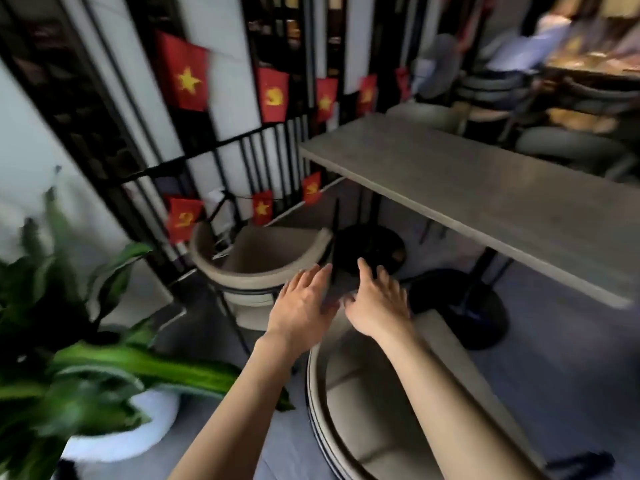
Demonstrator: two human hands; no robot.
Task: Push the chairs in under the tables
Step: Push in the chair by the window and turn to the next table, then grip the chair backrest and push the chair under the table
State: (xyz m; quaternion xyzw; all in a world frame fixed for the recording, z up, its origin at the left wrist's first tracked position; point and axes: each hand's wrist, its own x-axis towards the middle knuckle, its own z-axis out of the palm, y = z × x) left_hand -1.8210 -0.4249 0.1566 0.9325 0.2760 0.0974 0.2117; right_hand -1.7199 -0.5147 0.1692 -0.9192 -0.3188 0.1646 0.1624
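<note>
A grey rectangular table [478, 188] stretches from the middle to the right on black round-based legs. A beige tub chair [256, 258] stands off its left end, its seat outside the tabletop. A second beige chair [377, 420] sits below me, at the table's near side. My left hand [301, 306] and my right hand [377, 303] reach forward side by side, fingers spread, holding nothing. They hover between the two chairs, just right of the far chair's curved back. The view is blurred by motion.
A leafy green plant in a white pot [114, 431] stands at lower left. A black metal railing with red flags [187, 74] runs behind the far chair. People sit at another table [588, 71] at top right.
</note>
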